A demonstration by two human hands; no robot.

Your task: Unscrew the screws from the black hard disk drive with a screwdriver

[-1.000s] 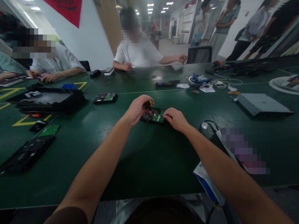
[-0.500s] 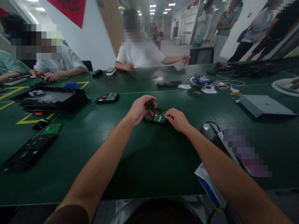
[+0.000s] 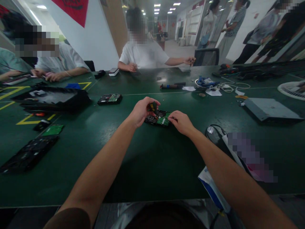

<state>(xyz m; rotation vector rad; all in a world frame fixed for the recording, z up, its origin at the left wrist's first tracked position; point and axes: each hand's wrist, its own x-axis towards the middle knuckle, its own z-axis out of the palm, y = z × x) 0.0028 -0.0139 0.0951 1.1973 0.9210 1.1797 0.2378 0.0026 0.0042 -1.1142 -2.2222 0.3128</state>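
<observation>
A hard drive (image 3: 159,118) lies circuit-board side up on the green table (image 3: 152,159) in front of me. My left hand (image 3: 142,111) is closed around a small screwdriver (image 3: 152,107) with a black and yellow handle, its tip down on the drive. My right hand (image 3: 181,122) rests at the drive's right edge, fingers pinched against the green board. What those fingers pinch, if anything, is too small to see.
A second hard drive (image 3: 110,99) lies to the left. Black casings (image 3: 51,98) and a loose green board (image 3: 52,129) sit farther left. A grey box (image 3: 269,109) is at the right, cables (image 3: 215,132) near my right arm. People sit across the table; others stand beyond.
My left hand has turned slightly on the screwdriver, so the yellow part of the handle shows differently. Both hands stay on the drive. The view has shifted a little.
</observation>
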